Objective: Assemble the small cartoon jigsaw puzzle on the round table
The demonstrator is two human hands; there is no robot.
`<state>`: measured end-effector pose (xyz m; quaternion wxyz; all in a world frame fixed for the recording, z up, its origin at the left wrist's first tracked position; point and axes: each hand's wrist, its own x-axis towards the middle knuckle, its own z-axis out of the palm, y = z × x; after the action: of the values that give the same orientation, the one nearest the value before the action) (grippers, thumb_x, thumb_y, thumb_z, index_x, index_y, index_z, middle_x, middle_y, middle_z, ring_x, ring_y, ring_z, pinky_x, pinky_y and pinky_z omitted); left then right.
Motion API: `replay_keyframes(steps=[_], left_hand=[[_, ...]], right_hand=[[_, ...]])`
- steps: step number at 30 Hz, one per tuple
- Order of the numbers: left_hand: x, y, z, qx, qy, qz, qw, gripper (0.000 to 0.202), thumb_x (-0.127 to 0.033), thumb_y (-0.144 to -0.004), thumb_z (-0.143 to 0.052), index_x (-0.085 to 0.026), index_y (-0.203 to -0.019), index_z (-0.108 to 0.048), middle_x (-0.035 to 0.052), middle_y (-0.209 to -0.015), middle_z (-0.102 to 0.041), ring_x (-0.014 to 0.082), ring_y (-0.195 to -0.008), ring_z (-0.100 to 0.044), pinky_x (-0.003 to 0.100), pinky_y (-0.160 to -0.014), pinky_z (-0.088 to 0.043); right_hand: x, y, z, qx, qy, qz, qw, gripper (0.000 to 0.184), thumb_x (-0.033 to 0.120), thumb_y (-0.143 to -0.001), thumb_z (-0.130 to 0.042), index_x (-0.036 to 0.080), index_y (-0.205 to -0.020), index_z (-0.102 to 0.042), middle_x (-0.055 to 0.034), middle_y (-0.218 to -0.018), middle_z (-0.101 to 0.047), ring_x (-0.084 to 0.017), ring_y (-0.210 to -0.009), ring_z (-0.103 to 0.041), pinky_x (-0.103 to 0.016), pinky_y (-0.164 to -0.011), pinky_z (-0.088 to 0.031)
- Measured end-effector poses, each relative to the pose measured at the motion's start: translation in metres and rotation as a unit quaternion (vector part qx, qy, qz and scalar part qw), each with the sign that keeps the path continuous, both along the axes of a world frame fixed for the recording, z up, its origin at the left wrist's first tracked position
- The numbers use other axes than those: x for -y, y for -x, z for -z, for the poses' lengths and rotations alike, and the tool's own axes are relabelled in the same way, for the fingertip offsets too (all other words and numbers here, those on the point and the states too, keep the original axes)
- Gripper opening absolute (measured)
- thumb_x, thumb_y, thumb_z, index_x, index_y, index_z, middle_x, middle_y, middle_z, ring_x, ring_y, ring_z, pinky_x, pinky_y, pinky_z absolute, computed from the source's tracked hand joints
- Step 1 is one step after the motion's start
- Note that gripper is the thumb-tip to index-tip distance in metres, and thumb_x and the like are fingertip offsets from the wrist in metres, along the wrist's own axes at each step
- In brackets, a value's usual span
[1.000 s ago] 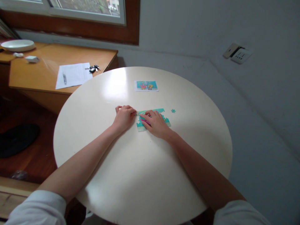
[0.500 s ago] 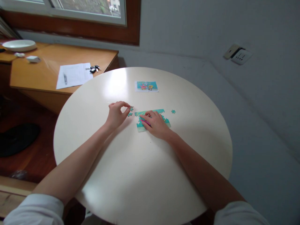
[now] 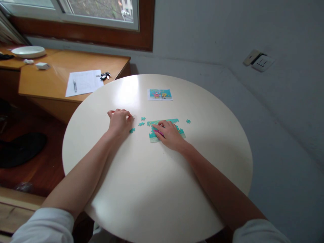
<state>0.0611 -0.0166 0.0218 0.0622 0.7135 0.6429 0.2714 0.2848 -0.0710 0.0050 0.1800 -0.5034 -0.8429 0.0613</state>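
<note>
A partly assembled jigsaw puzzle (image 3: 152, 137), teal with a sandy lower edge, lies on the round white table (image 3: 141, 189). My right hand (image 3: 168, 134) rests over its middle, fingers bent and apart, covering much of the picture. Left of the puzzle, my left hand (image 3: 120, 120) pinches a small puzzle piece (image 3: 133, 116), seen almost edge-on, between thumb and forefinger. Loose teal pieces lie between that hand and the puzzle: an upper piece (image 3: 143, 118), a middle piece (image 3: 141, 124) and a lower piece (image 3: 132, 130). Another loose piece (image 3: 188, 121) lies right of the puzzle.
Behind the puzzle lies a reference picture card (image 3: 160, 94) with cartoon figures. On a wooden desk (image 3: 50, 81) at the left are paper (image 3: 84, 81), a pen (image 3: 75, 86), keys (image 3: 104, 76), a small white box (image 3: 43, 65) and a white round dish (image 3: 29, 52).
My left hand has moved left, away from the loose pieces, with a piece in its pinch. A lower loose piece now shows beside it. My right hand stays on the puzzle.
</note>
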Motion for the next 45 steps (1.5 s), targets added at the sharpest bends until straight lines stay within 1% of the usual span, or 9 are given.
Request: replay_keyframes(steps=[7, 12, 17, 22, 27, 31, 37, 42, 45], left_hand=[[-0.002, 0.002, 0.004, -0.023, 0.009, 0.006, 1.0, 0.023, -0.014, -0.074, -0.047, -0.022, -0.065, -0.067, 0.0066, -0.09, -0.066, 0.0294, -0.1, -0.051, 0.051, -0.091, -0.022], [0.001, 0.003, 0.005, -0.016, 0.01, 0.002, 1.0, 0.023, -0.015, -0.078, -0.047, -0.021, -0.07, -0.068, 0.0063, -0.094, -0.064, 0.0277, -0.1, -0.051, 0.049, -0.092, -0.022], [0.004, 0.003, -0.002, -0.01, 0.01, 0.015, 1.0, 0.021, -0.018, -0.081, -0.047, -0.021, -0.077, -0.068, 0.0064, -0.094, -0.065, 0.0241, -0.094, -0.055, 0.046, -0.091, -0.023], [0.007, -0.001, -0.01, -0.002, 0.02, 0.041, 0.999, 0.021, -0.013, -0.08, -0.044, -0.021, -0.076, -0.063, 0.0063, -0.088, -0.068, 0.0248, -0.093, -0.057, 0.045, -0.088, -0.024], [0.006, -0.003, -0.008, 0.011, 0.033, 0.053, 0.998, 0.021, -0.008, -0.075, -0.042, -0.021, -0.077, -0.058, 0.0029, -0.071, -0.064, 0.0221, -0.08, -0.058, 0.043, -0.088, -0.025], [0.004, 0.0, -0.004, 0.013, 0.032, 0.049, 0.998, 0.02, -0.009, -0.075, -0.04, -0.021, -0.08, -0.056, 0.0003, -0.062, -0.058, 0.0214, -0.075, -0.057, 0.042, -0.088, -0.025], [0.005, 0.0, -0.009, 0.033, 0.044, 0.036, 0.998, 0.02, -0.008, -0.077, -0.038, -0.02, -0.082, -0.054, -0.0012, -0.061, -0.056, 0.0191, -0.068, -0.056, 0.04, -0.088, -0.026], [0.006, 0.0, -0.013, 0.069, 0.033, 0.005, 0.997, 0.022, -0.009, -0.079, -0.036, -0.021, -0.081, -0.054, -0.0029, -0.058, -0.053, 0.0172, -0.063, -0.055, 0.039, -0.089, -0.028], [0.005, 0.001, -0.012, 0.08, 0.008, -0.004, 0.997, 0.023, -0.012, -0.08, -0.035, -0.022, -0.079, -0.056, -0.0031, -0.057, -0.052, 0.0177, -0.063, -0.055, 0.038, -0.089, -0.03]], right_hand=[[-0.001, 0.0, 0.001, -0.004, 0.001, -0.001, 1.0, 0.034, 0.032, -0.092, -0.044, 0.023, -0.121, -0.061, -0.0103, -0.116, -0.057, -0.025, -0.102, -0.048, -0.04, -0.088, -0.036], [0.001, 0.0, -0.002, -0.002, 0.006, 0.001, 1.0, 0.034, 0.032, -0.093, -0.044, 0.023, -0.121, -0.061, -0.0104, -0.116, -0.057, -0.025, -0.102, -0.048, -0.039, -0.089, -0.037], [0.002, 0.0, -0.006, -0.002, 0.014, -0.002, 1.0, 0.034, 0.031, -0.092, -0.044, 0.022, -0.121, -0.061, -0.0111, -0.117, -0.057, -0.025, -0.102, -0.048, -0.04, -0.09, -0.037], [0.002, 0.001, -0.006, -0.01, 0.014, -0.009, 1.0, 0.035, 0.031, -0.092, -0.045, 0.019, -0.121, -0.062, -0.0122, -0.116, -0.057, -0.025, -0.103, -0.048, -0.04, -0.092, -0.038], [-0.002, -0.004, -0.004, -0.07, -0.004, -0.016, 0.997, 0.032, 0.028, -0.092, -0.044, 0.02, -0.115, -0.064, -0.0105, -0.107, -0.061, -0.023, -0.098, -0.054, -0.037, -0.088, -0.042], [-0.009, -0.018, -0.009, -0.143, -0.063, 0.036, 0.987, 0.031, 0.021, -0.09, -0.04, 0.017, -0.104, -0.067, -0.0109, -0.097, -0.064, -0.022, -0.093, -0.057, -0.036, -0.086, -0.044], [-0.022, -0.048, -0.009, -0.278, -0.146, 0.159, 0.936, 0.023, 0.021, -0.084, -0.043, 0.018, -0.086, -0.065, -0.0072, -0.084, -0.066, -0.019, -0.079, -0.06, -0.033, -0.074, -0.046], [-0.036, -0.073, 0.001, -0.44, -0.148, 0.246, 0.851, 0.018, 0.027, -0.083, -0.044, 0.018, -0.085, -0.059, 0.0027, -0.061, -0.054, -0.013, -0.058, -0.055, -0.026, -0.059, -0.043], [-0.044, -0.088, 0.004, -0.493, -0.156, 0.292, 0.805, 0.015, 0.029, -0.082, -0.044, 0.019, -0.08, -0.055, 0.0061, -0.054, -0.048, -0.01, -0.052, -0.05, -0.023, -0.054, -0.039]])
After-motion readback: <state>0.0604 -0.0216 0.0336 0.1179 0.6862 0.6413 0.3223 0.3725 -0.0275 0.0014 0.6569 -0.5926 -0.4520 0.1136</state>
